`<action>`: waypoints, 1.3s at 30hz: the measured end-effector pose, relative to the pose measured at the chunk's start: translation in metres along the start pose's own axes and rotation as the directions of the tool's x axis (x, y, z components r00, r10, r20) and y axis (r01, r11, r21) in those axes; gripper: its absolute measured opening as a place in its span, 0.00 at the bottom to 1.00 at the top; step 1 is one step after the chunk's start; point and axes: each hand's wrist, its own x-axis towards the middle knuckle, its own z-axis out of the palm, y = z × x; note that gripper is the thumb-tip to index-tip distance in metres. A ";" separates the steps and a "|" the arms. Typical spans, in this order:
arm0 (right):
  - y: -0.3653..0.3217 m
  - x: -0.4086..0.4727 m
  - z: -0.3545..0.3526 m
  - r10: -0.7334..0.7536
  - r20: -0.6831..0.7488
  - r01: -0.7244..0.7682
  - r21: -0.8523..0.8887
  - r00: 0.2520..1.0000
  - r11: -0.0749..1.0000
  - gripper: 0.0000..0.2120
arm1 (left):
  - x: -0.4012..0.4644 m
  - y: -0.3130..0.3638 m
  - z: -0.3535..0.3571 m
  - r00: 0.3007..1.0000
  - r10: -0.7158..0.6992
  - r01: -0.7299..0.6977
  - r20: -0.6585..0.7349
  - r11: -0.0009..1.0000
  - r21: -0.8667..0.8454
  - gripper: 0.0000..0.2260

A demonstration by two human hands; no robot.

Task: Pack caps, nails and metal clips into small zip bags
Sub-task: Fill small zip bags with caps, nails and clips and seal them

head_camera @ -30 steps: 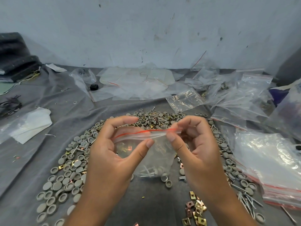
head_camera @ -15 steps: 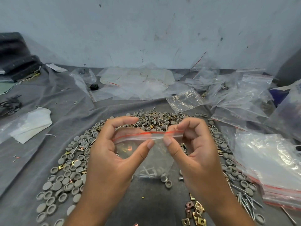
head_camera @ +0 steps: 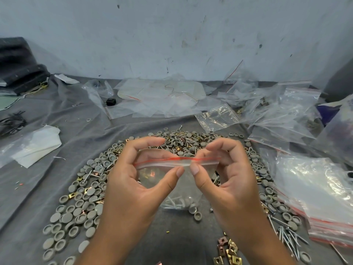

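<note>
Both hands hold one small clear zip bag (head_camera: 179, 190) by its red-lined top strip, above the grey cloth. My left hand (head_camera: 133, 184) pinches the strip's left part between thumb and fingers. My right hand (head_camera: 227, 180) pinches it just right of centre, thumb tips almost touching. Nails and grey caps lie in the bag's bottom. Grey caps (head_camera: 76, 207) are heaped in an arc around the hands, mixed with brass metal clips (head_camera: 229, 255) and loose nails (head_camera: 286, 236).
A stack of red-striped zip bags (head_camera: 315, 197) lies at the right. More clear bags (head_camera: 162, 96) are strewn along the wall. A white bag (head_camera: 32, 150) and black cords (head_camera: 11, 121) lie at the left, a dark bundle (head_camera: 17, 64) in the far left corner.
My right thumb and fingers have slid left along the zip strip toward my left thumb. The strip now looks flatter and straighter. The bag has stayed in place.
</note>
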 end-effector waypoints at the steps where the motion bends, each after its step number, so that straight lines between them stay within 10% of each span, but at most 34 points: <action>1: 0.000 0.000 0.000 -0.001 -0.003 0.001 0.002 1.000 1.000 0.16 | 0.000 0.000 0.000 1.000 -0.002 0.002 -0.002 1.000 0.001 0.21; 39: -0.007 0.002 -0.004 0.043 0.017 -0.041 -0.101 0.999 0.994 0.20 | 0.004 -0.002 -0.004 0.997 -0.050 0.056 0.059 0.992 -0.109 0.15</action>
